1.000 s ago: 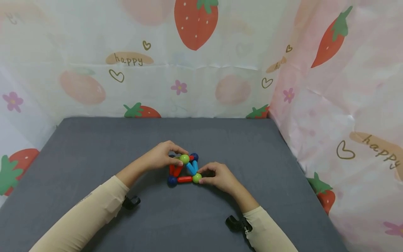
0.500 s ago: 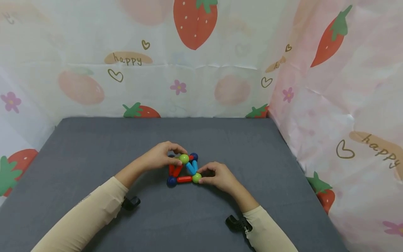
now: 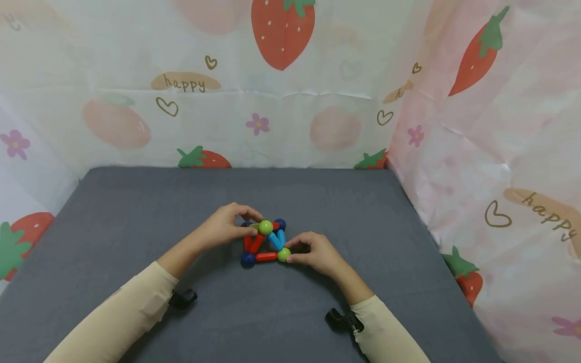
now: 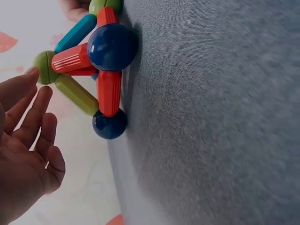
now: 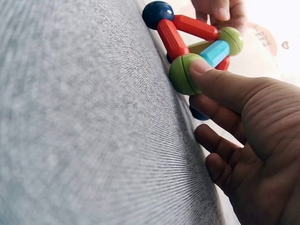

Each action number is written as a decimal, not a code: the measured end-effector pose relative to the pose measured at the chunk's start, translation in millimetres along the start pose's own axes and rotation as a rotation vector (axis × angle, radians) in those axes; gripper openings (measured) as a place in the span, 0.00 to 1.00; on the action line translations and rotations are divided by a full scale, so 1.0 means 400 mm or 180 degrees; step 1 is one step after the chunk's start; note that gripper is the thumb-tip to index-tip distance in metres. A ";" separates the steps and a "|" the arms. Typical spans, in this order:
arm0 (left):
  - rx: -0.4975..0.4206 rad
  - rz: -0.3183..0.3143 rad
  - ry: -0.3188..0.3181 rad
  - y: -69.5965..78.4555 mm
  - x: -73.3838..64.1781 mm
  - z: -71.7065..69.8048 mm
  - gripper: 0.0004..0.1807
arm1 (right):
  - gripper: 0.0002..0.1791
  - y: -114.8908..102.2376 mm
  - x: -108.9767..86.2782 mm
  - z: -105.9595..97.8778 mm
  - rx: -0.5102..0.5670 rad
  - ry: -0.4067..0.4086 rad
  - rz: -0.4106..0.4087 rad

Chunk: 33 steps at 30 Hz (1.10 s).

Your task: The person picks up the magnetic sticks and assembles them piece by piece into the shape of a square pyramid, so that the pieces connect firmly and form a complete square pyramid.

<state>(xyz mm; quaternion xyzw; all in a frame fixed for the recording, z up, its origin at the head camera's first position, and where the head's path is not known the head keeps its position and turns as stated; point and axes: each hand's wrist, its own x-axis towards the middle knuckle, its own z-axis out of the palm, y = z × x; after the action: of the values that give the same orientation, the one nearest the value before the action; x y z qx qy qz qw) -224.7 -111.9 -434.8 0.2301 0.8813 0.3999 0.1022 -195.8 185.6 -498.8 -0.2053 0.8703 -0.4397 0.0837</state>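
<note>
A small pyramid of magnetic rods and balls stands on the grey cloth, near the middle of the head view. Its top is a green ball (image 3: 265,227); dark blue balls (image 3: 247,259) and another green ball (image 3: 283,254) form lower corners. Red rods (image 3: 266,256), light blue rods (image 3: 275,243) and a yellow-green rod (image 4: 76,95) join them. My left hand (image 3: 228,225) is just left of the top ball, fingers spread and loosened, thumb tip very near it; contact cannot be told. The thumb and fingers of my right hand (image 3: 317,253) pinch the lower right green ball.
The grey cloth-covered table (image 3: 254,317) extends around the pyramid. A strawberry-printed curtain (image 3: 281,121) borders its back and sides. Black wrist mounts (image 3: 183,298) hang below both sleeves.
My left hand has let go of the top green ball and drawn slightly left, its fingers opening. The right hand and the pyramid stay in place.
</note>
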 end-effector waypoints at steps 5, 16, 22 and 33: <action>0.0047 -0.0059 0.0091 -0.006 -0.028 -0.002 0.15 | 0.14 0.002 0.000 0.001 -0.0021 0.0014 -0.0019; 0.0167 -0.0366 -0.0099 -0.028 -0.081 0.026 0.15 | 0.14 -0.001 -0.003 0.000 -0.0057 0.0030 -0.0001; 0.0023 -0.0383 -0.0207 -0.038 -0.098 0.046 0.12 | 0.14 -0.006 -0.002 0.000 -0.0067 0.0029 -0.0005; 0.0077 -0.0411 -0.0132 -0.047 -0.105 0.057 0.11 | 0.15 -0.016 0.006 0.002 -0.0052 0.0013 0.0048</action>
<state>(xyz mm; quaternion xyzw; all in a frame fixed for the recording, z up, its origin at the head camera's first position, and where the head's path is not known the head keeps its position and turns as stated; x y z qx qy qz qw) -185.7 -128.2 -464.1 0.1822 0.8968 0.3770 0.1432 -195.9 180.6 -494.0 -0.1986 0.8755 -0.4324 0.0835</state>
